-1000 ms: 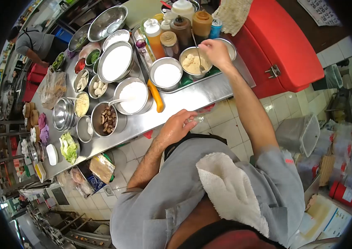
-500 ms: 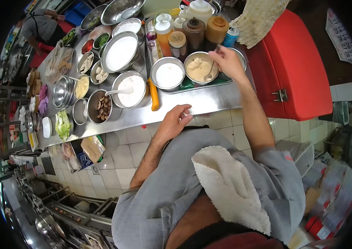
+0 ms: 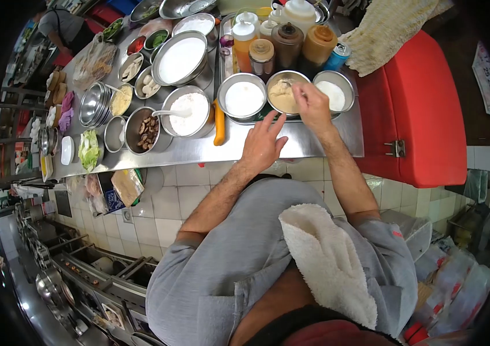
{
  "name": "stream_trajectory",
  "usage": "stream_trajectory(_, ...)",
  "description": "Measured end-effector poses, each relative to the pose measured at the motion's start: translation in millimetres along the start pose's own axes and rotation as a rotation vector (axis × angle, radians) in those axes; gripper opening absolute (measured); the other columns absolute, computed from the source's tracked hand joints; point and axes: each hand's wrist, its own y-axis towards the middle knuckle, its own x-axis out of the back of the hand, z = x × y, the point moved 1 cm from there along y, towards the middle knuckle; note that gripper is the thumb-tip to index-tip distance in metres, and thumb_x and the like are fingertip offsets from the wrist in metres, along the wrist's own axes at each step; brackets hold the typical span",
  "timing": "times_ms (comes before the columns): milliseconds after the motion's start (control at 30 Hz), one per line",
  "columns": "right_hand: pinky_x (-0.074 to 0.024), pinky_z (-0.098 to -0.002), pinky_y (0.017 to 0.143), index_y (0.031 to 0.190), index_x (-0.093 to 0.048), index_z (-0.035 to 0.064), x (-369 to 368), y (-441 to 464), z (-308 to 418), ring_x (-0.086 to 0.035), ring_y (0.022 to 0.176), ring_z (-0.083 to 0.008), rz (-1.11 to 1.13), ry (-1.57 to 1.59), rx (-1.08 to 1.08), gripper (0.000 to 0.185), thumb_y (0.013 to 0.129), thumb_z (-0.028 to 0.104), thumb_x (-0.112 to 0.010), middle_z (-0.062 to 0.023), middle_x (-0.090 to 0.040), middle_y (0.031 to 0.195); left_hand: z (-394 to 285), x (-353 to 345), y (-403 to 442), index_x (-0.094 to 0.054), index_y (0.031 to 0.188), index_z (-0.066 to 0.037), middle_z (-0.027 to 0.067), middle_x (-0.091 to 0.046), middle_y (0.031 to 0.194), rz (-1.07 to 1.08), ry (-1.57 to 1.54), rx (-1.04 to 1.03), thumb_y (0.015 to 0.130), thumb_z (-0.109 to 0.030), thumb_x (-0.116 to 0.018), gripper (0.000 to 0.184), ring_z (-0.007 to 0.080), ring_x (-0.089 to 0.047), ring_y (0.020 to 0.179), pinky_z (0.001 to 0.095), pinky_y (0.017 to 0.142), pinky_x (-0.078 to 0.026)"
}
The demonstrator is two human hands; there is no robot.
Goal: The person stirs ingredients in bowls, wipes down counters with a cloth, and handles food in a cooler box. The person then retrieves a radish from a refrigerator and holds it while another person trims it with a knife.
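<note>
The right hand is pinching the handle of a metal spoon between thumb and fingers, while the spoon's head is sitting inside the middle bowl, at the beige contents. This grip is probably allowing the spoon to be steered from above the rim. The left hand is spreading its fingers, palm down, in front of the same bowl. It is holding nothing; its fingertips are pointing toward the near rim, possibly to steady the bowl. Contact is not being shown clearly.

The middle bowl is standing between a left bowl and a right bowl, both containing white material. Squeeze bottles are standing upright behind them. This grouping is likely keeping ingredients within reach at the tabletop edge.
</note>
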Motion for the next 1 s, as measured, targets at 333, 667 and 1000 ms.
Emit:
stream_trajectory(333, -0.0458, -0.0296, 0.051, 0.08, -0.058, -0.0007, 19.8, -1.3, 25.1, -0.058, 0.057, -0.0174, 0.146, 0.102, -0.185, 0.013, 0.087, 0.01, -0.057, -0.0092, -0.06, 0.068, 3.9, -3.3, -3.9, -0.038, 0.131, -0.006, 0.0173, -0.037, 0.132, 0.009, -0.062, 0.039, 0.077, -0.021, -0.066, 0.062, 0.0348, -0.047, 0.108, 0.0438, 0.085, -0.042)
stream_trajectory(667, -0.043, -0.0258, 0.05, 0.084, -0.062, -0.0017, 31.7, 9.5, 37.9, -0.055, 0.056, -0.0108, 0.18, 0.085, -0.409, 0.012, 0.084, 0.011, -0.061, -0.0067, -0.06, 0.064, 5.2, 4.4, -2.9, -0.038, 0.131, -0.008, 0.0142, -0.038, 0.131, 0.027, -0.006, 0.017, 0.08, -0.021, -0.064, 0.06, 0.0319, -0.049, 0.105, 0.0436, 0.086, -0.041)
stream_trajectory(1000, -0.0477, -0.0435, 0.064, 0.078, -0.064, 0.0034, 38.2, 28.1, 38.0, -0.061, 0.073, -0.0351, 0.787, -0.57, -0.099, 0.013, 0.078, 0.016, -0.061, -0.0173, -0.063, 0.074, 8.0, 7.7, 8.8, -0.049, 0.12, -0.009, 0.0078, -0.052, 0.11, -0.013, 0.024, -0.012, 0.08, -0.022, -0.064, 0.044, 0.0243, -0.052, 0.097, 0.0394, 0.078, -0.04)
